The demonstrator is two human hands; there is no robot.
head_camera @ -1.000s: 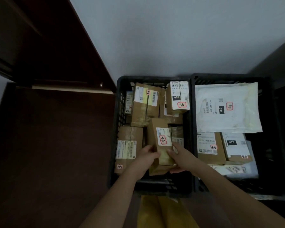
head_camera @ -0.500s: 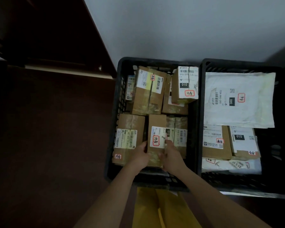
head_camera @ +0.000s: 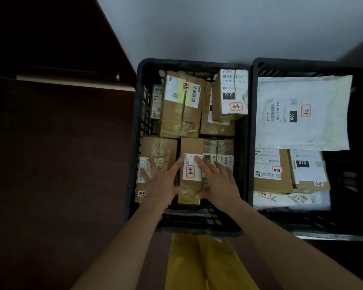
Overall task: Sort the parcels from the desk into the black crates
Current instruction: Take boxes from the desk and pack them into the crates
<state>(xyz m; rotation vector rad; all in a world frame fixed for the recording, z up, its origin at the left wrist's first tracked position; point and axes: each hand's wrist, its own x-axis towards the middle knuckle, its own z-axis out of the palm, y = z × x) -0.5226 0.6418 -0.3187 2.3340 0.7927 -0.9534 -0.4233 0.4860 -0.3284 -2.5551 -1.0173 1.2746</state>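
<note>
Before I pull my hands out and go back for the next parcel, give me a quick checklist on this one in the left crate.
1. Narrow cardboard parcel inside the left black crate: ok.
2. Seated between the neighbouring boxes, label up: ok.
3. Left hand released, fingers straight and spread: ok.
4. Right hand released, fingers flat, thumb at the parcel's side: ok.
5. Parcel resting fully on the crate floor: cannot tell, its base is hidden.
6. Red-ringed label matches this crate's other labels: cannot tell, the writing is too small.
</note>
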